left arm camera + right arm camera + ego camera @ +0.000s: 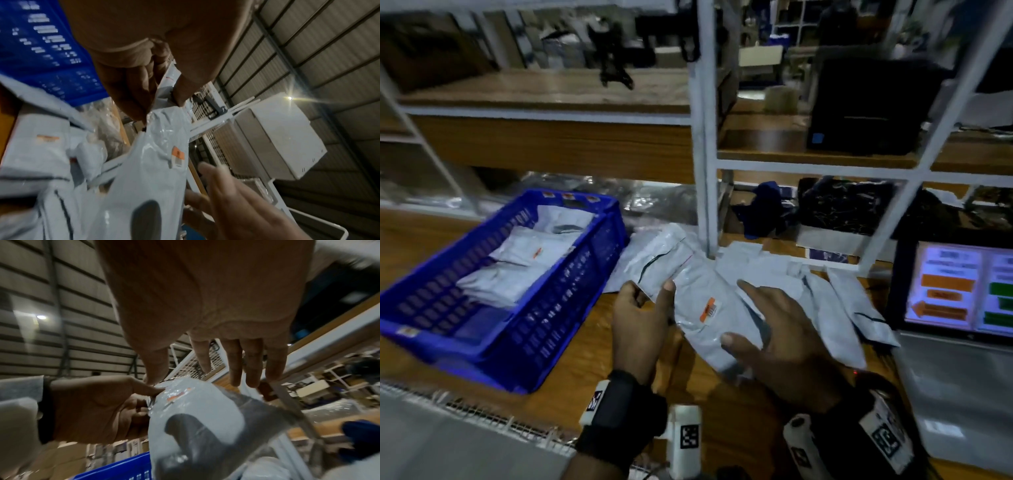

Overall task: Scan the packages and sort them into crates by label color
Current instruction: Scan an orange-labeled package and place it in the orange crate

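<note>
Blue crate (571, 308) holds seemingly orange-labelled grey packages (517, 253); left hand (640, 329) grips another.

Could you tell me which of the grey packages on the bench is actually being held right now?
The package with the orange label facing up: the left hand pinches its upper edge. The other grey packages lie loose on the bench to its right.

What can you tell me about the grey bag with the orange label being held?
The grey glossy plastic mailer bag is soft and crinkled, with a small orange barcode label on its upper face. It is held above the wooden table. The left hand pinches its edge; the right hand spreads open fingers over it.
</note>
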{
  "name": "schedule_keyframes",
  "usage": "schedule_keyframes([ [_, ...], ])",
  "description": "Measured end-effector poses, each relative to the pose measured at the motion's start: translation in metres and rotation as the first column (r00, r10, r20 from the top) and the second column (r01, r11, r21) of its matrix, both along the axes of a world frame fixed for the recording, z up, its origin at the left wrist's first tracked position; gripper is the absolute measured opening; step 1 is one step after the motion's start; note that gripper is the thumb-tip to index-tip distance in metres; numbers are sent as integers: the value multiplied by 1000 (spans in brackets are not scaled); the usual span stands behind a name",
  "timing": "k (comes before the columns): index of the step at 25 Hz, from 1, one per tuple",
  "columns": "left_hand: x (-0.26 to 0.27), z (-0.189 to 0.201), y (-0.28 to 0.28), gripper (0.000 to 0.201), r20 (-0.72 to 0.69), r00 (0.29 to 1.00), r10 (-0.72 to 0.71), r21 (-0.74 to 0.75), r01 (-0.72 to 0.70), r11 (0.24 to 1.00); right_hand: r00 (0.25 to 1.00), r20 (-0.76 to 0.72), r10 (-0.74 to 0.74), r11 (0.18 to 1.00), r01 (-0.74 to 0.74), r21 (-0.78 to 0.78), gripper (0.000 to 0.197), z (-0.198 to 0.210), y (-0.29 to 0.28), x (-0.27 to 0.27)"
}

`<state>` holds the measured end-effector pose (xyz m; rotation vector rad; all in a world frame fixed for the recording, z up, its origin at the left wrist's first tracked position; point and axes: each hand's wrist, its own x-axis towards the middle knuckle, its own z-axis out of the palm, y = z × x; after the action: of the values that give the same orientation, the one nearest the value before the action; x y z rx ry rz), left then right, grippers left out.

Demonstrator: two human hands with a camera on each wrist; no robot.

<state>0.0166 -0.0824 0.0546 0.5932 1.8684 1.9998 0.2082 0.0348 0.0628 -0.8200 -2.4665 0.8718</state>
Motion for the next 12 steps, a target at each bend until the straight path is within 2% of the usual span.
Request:
schedule_keyframes([
  [3,-52,9,-36,30,-14,999,38,14,-38,999,986,124,108,992,-116,58,104,15,-35,-77],
  [5,-102,11,-65,23,-3,998,57,8,-57,998,981,108,160,982,-169,88,109,17,-63,-135],
  [6,-120,15,-76,17,-3,998,70,11,-70,997,980,94,177,979,-185,88,110,17,-74,-158],
  [8,-165,18,-102,20,-17,994,106,-1,-106,994,972,101,213,972,-221,77,108,19,-97,-207],
  [12,-247,22,-151,20,45,994,99,19,-100,995,947,162,276,942,-300,148,102,30,-139,-299],
])
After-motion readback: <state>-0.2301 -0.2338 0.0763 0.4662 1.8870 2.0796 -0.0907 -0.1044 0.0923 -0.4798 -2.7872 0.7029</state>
